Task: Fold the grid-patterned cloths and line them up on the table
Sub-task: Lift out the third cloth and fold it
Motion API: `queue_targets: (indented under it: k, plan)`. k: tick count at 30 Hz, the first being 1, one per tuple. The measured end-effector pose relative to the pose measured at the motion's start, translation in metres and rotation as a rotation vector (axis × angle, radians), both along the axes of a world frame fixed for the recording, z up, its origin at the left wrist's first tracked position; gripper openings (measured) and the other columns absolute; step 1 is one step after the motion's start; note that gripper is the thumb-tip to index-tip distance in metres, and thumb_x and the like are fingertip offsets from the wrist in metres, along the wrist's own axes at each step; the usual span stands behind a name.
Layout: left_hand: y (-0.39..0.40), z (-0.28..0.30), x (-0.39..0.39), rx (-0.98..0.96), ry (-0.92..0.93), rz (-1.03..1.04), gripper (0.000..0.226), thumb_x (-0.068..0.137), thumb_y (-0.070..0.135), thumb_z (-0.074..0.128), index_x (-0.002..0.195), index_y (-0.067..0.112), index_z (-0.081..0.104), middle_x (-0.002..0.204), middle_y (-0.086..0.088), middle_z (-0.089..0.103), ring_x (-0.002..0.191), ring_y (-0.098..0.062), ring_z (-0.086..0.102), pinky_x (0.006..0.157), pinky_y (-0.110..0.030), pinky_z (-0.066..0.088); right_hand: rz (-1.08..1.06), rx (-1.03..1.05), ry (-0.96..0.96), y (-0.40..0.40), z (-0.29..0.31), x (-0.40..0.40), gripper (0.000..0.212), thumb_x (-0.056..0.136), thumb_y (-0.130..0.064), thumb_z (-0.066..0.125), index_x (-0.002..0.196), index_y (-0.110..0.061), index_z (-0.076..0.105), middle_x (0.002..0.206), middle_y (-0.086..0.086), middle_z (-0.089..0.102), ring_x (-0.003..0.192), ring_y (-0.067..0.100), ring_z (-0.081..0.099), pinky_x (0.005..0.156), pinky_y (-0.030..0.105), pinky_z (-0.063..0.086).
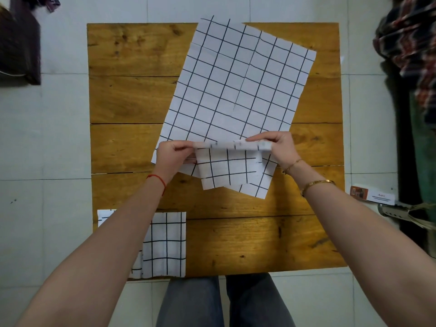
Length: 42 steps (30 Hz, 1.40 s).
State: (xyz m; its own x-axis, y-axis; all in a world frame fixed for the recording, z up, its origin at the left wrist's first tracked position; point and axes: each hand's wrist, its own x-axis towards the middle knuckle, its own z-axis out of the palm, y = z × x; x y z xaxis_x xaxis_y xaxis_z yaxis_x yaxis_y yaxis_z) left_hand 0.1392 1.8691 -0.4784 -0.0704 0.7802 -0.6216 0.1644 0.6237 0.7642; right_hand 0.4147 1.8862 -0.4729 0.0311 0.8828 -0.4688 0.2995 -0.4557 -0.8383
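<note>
Above the middle of the brown wooden plank bench (pixel 132 97), the left hand (pixel 173 154) and right hand (pixel 276 147) each pinched one end of a small white cloth with a black grid pattern (pixel 226 167), fingers curled over its blurred top edge, so that it hung lifted between them. Beneath it lay a large unfolded white grid-patterned cloth (pixel 236 86), spread at a slant across the far half of the bench, its far corner reaching past the edge. At the near left corner of the bench rested a folded white grid-patterned cloth (pixel 165 244), partly hidden by the left forearm. A red string bracelet (pixel 158 179) circled the left wrist, and gold bracelets (pixel 316 184) the right.
</note>
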Motion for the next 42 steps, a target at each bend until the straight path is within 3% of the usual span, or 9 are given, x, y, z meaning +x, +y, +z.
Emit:
queue_targets:
  k: [2,4,8,11,16,23,27,35,42]
  plan:
    - [-0.001,0.002,0.002,0.043,0.029,-0.035,0.02,0.089,-0.002,0.061,0.098,0.007,0.076,0.095,-0.009,0.074,0.085,-0.016,0.072,0.081,-0.035,0.059,0.063,0.016,-0.039,-0.002,-0.004,0.003,0.04,0.085,0.014,0.044,0.084,-0.009,0.077,0.085,-0.005,0.075,0.061,0.022,0.065,0.057,0.028,0.055]
    - [-0.002,0.0,0.003,0.092,0.067,-0.082,0.02,0.09,0.002,0.061,0.099,0.012,0.077,0.095,-0.004,0.075,0.086,-0.015,0.071,0.084,-0.033,0.059,0.071,0.017,-0.071,-0.004,-0.007,0.004,0.046,0.087,0.012,0.041,0.084,-0.017,0.077,0.085,0.002,0.075,0.042,0.011,0.048,0.04,0.019,0.04]
    - [-0.007,-0.01,0.006,0.243,0.276,-0.213,0.022,0.093,0.007,0.058,0.102,0.017,0.076,0.11,-0.001,0.072,0.1,-0.016,0.066,0.093,-0.034,0.054,0.146,0.081,-0.218,-0.004,-0.013,0.004,0.045,0.087,0.008,0.043,0.088,-0.022,0.077,0.106,-0.001,0.07,0.094,0.003,0.062,0.084,0.02,0.051]
    - [-0.015,-0.01,0.011,0.401,0.546,-0.347,0.024,0.094,0.012,0.056,0.111,0.017,0.072,0.119,-0.001,0.066,0.113,-0.016,0.057,0.099,-0.035,0.049,0.197,0.117,-0.36,-0.006,-0.011,0.001,0.043,0.085,0.006,0.043,0.089,-0.02,0.077,0.112,-0.001,0.063,0.096,0.01,0.054,0.079,0.017,0.042]
    - [-0.035,-0.006,0.02,0.468,0.736,-0.623,0.043,0.093,0.016,0.056,0.136,0.013,0.053,0.134,-0.003,0.053,0.128,-0.018,0.043,0.107,-0.036,0.041,0.455,0.443,-0.679,-0.016,-0.004,-0.026,0.027,0.086,-0.009,0.05,0.107,-0.013,0.066,0.109,0.003,0.063,0.1,0.026,0.051,0.084,0.041,0.047]
    - [-0.056,-0.016,0.031,0.339,0.951,-0.81,0.066,0.096,0.027,0.053,0.152,0.012,0.022,0.158,-0.006,0.024,0.147,-0.026,0.017,0.12,-0.043,0.019,0.976,0.387,-0.866,-0.046,-0.015,-0.096,0.06,0.093,-0.03,0.046,0.147,-0.011,0.03,0.153,0.003,0.034,0.143,0.03,0.025,0.116,0.048,0.023]
    - [-0.057,-0.018,0.031,0.271,0.97,-0.838,0.07,0.099,0.03,0.049,0.155,0.015,0.011,0.162,-0.002,0.011,0.149,-0.025,0.007,0.12,-0.047,0.014,1.007,0.267,-0.941,-0.047,-0.017,-0.104,0.065,0.098,-0.039,0.035,0.153,-0.013,0.01,0.16,0.0,0.01,0.148,0.028,0.002,0.118,0.052,0.006]
    - [-0.057,-0.014,0.03,0.196,0.985,-0.834,0.071,0.098,0.033,0.048,0.155,0.022,0.007,0.163,0.003,0.001,0.15,-0.027,-0.002,0.119,-0.053,0.013,0.879,0.206,-1.069,-0.049,-0.016,-0.045,0.056,0.097,-0.033,0.025,0.149,-0.013,0.027,0.155,0.001,0.029,0.145,0.031,0.018,0.116,0.056,0.014]
    - [-0.058,-0.011,0.034,0.191,0.984,-0.815,0.071,0.098,0.034,0.048,0.155,0.023,0.006,0.163,0.001,0.0,0.15,-0.027,-0.003,0.119,-0.053,0.012,0.717,0.159,-1.032,-0.055,-0.013,-0.013,0.059,0.097,-0.037,0.015,0.152,-0.016,0.02,0.158,-0.002,0.021,0.148,0.025,0.007,0.119,0.051,0.002]
